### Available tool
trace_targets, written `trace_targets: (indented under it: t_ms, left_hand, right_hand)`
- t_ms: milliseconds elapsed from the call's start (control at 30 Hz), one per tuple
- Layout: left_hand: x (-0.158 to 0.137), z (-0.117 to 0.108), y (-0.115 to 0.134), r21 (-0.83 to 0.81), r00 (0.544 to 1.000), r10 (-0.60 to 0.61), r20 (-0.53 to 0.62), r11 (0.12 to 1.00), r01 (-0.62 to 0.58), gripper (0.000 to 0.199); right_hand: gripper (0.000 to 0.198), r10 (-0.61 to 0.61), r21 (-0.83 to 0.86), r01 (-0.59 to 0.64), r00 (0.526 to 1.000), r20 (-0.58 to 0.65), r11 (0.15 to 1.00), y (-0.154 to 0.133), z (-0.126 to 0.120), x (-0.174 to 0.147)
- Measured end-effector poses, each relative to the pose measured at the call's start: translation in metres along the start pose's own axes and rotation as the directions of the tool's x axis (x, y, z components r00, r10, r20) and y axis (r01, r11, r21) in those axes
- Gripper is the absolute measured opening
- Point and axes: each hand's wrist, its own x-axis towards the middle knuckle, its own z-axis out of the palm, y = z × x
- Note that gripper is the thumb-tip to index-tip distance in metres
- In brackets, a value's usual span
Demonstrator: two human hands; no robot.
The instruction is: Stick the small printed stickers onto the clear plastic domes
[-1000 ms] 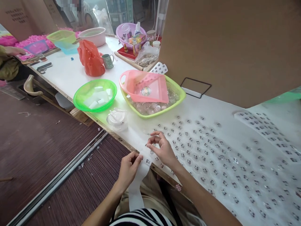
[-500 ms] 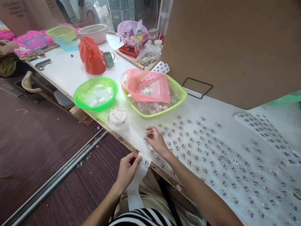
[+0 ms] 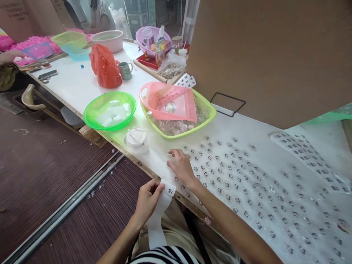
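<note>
My left hand (image 3: 148,200) pinches the upper end of a long white sticker strip (image 3: 158,223) at the table's front edge. One small black-and-white panda sticker (image 3: 170,191) shows near the strip's end, and the rest hangs down over my lap. My right hand (image 3: 180,167) is over the white table, its fingers spread with nothing seen between them. Many small panda stickers on clear round pieces (image 3: 220,171) lie in rows to its right. One such piece sits just under the right fingertips.
Beyond my hands stand a yellow-green basket (image 3: 176,137) with a pink scoop (image 3: 187,106) on it, a green bowl (image 3: 90,123) of white pieces and a bagged white tub (image 3: 136,138). A large cardboard box (image 3: 261,55) rises on the right. A co-worker's arm (image 3: 9,57) shows far left.
My right hand's fingers have gone from a pinch to spread apart, at nearly the same spot. The left hand still holds the strip. The view has shifted slightly.
</note>
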Motion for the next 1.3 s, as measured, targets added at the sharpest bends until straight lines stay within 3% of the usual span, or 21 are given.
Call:
trace_targets:
  t_ms: [100,267,700,867,933,1000,1100,1167,1233,1300]
  left_hand:
    - [0.000,0.000,-0.001,-0.014,1.000,-0.004,-0.004,1.000,0.004,0.038]
    - [0.000,0.001,0.001,-0.035,1.000,-0.009,-0.005,0.999,0.009,0.039]
    - [0.001,-0.001,0.002,-0.058,1.000,-0.016,-0.017,0.998,0.015,0.040]
    - [0.001,-0.001,0.002,-0.049,1.000,-0.021,-0.002,0.999,0.021,0.041]
    - [0.001,-0.002,0.003,-0.048,0.999,-0.025,-0.020,0.999,0.024,0.043]
    - [0.002,-0.003,0.004,-0.049,0.998,-0.027,-0.050,0.999,0.025,0.045]
    - [0.003,-0.005,0.004,-0.055,0.995,-0.030,-0.095,0.998,0.025,0.045]
    - [0.003,-0.004,0.004,-0.057,0.993,-0.026,-0.118,0.998,0.019,0.044]
    - [0.004,-0.001,0.004,-0.053,0.991,-0.010,-0.132,0.999,0.003,0.046]
    - [0.003,0.003,0.007,-0.053,0.993,0.017,-0.117,0.998,-0.023,0.045]
  right_hand:
    - [0.009,0.077,0.129,-0.067,0.994,-0.076,0.989,0.009,-0.007,0.012]
    - [0.007,0.216,0.258,-0.240,0.969,0.117,0.936,0.021,-0.008,0.033]
    - [0.014,0.189,0.039,-0.197,0.970,0.150,0.980,0.011,0.002,0.044]
    - [0.019,0.176,-0.106,-0.167,0.980,0.089,0.980,0.001,-0.001,0.046]
    - [0.013,0.157,-0.135,-0.145,0.984,0.080,0.980,0.000,-0.004,0.045]
    - [0.005,0.137,-0.047,-0.135,0.989,0.046,0.990,-0.002,-0.010,0.036]
    - [0.017,0.131,0.257,-0.135,0.991,0.033,0.957,-0.010,-0.023,0.004]
    - [0.020,0.099,0.428,-0.175,0.976,0.193,0.887,-0.019,-0.032,-0.024]
    - [0.018,0.083,0.488,-0.248,0.938,0.335,0.837,-0.027,-0.040,-0.048]
    - [0.013,0.117,0.497,-0.302,0.922,0.369,0.814,-0.032,-0.045,-0.062]
